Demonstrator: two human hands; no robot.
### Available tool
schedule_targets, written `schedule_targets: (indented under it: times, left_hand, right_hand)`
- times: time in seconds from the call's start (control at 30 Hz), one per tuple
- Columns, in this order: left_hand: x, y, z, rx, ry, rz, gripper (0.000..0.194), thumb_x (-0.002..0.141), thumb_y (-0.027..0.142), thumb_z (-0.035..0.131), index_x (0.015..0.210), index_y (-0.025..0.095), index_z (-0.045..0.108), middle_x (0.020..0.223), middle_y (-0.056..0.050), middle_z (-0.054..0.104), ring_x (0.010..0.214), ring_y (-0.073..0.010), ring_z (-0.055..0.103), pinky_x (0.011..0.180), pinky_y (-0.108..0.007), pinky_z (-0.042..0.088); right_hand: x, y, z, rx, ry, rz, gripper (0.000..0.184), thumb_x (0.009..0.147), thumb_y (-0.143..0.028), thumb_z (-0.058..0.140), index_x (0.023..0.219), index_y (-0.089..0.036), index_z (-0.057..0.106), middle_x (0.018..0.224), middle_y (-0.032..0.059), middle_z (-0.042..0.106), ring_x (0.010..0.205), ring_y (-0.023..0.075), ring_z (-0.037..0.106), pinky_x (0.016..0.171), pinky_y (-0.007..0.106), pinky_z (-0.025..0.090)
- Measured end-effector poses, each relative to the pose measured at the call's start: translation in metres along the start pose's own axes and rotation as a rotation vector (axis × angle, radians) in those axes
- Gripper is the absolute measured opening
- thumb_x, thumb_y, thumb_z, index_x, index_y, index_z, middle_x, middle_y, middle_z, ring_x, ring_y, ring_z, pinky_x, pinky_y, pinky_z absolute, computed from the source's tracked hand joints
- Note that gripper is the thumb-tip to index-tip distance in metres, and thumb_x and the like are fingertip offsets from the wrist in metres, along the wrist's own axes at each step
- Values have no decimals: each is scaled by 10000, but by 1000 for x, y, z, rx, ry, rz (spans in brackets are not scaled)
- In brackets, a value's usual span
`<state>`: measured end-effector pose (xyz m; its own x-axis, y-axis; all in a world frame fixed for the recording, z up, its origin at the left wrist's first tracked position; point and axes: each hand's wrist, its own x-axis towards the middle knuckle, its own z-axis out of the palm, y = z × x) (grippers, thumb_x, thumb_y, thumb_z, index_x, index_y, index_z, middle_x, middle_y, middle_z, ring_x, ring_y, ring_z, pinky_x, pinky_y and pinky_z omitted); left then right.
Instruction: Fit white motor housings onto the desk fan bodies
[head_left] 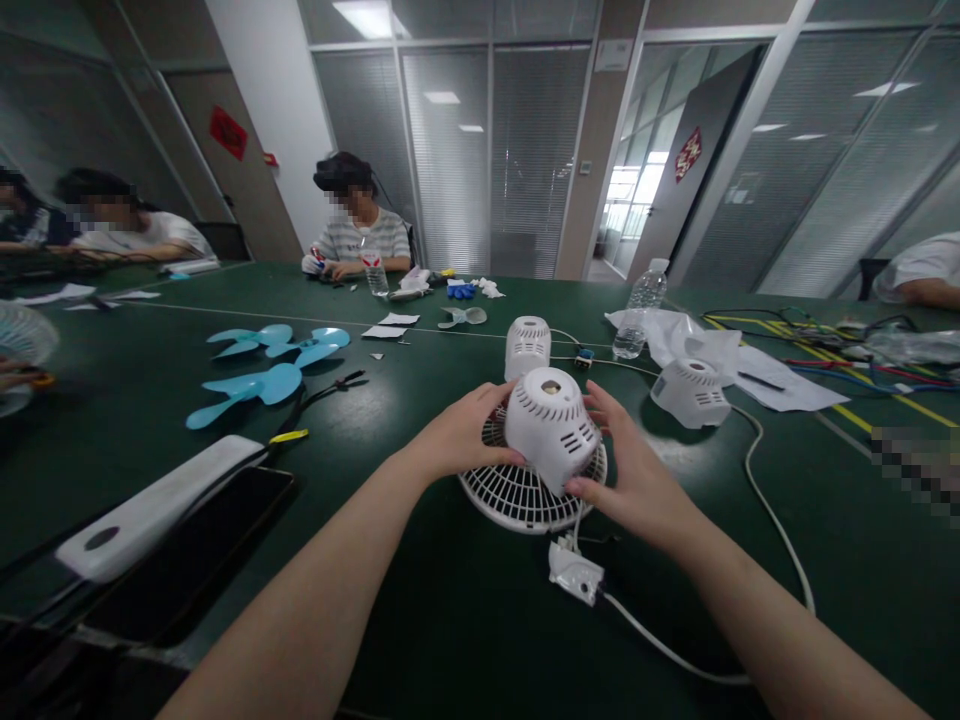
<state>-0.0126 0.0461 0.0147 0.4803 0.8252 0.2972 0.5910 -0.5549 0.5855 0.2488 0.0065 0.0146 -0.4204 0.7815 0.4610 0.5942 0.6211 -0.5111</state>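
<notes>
Between my two hands is a white fan motor housing (pixel 551 425), with slots around its top and a round hole in it. My left hand (pixel 472 430) grips its left side, fingers behind and thumb in front. On the right side, my right hand (pixel 626 465) presses fingers and thumb against it. Below the housing lies a round white fan grille (pixel 517 500), partly covered. A small white switch box (pixel 576 572) with a cord rests in front of the grille. Just behind stands a second white housing (pixel 528 345).
Another white housing (pixel 691 392) sits at right beside a plastic bottle (pixel 643 305). Blue fan blades (pixel 259 390), a white handle-shaped part (pixel 161 505) and a black phone (pixel 195 560) lie at left. Loose cables (pixel 847 350) spread at far right. Other people sit around the table.
</notes>
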Motion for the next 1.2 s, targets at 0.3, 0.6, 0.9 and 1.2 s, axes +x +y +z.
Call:
schedule_targets:
  times: [0.3, 0.6, 0.9, 1.2]
  left_hand:
    - [-1, 2, -1, 9, -44, -54, 1041, 658, 533, 773, 1505, 297, 217, 1367, -126, 524, 1198, -332, 526, 971, -519, 438]
    - [0, 2, -3, 111, 7, -17, 910, 703, 505, 746, 1468, 269, 314, 1225, -85, 634, 1151, -304, 538, 982, -522, 388]
    - [2, 1, 7, 134, 55, -16, 786, 761, 545, 681, 1421, 231, 392, 1289, -101, 572, 1164, -280, 522, 969, -464, 421]
    - [6, 8, 12, 209, 75, -42, 600, 828, 573, 587, 1312, 225, 519, 1117, -77, 580, 1059, -270, 524, 893, -435, 466]
  right_hand:
    - [2, -2, -2, -225, -57, 108, 1011, 743, -379, 676, 1543, -210, 81, 1530, 162, 340, 1348, 384, 415, 1086, 581, 391]
    - [5, 19, -7, -91, -92, 307, 898, 794, -340, 642, 1528, -239, 133, 1470, 175, 441, 1265, 397, 517, 1019, 637, 421]
    - [9, 29, -5, 209, -120, 309, 823, 788, -307, 670, 1472, -247, 215, 1414, 129, 502, 1228, 307, 560, 1052, 516, 447]
    - [10, 35, -4, 304, -104, 333, 806, 769, -273, 685, 1445, -301, 246, 1366, 96, 526, 1181, 294, 587, 1009, 500, 488]
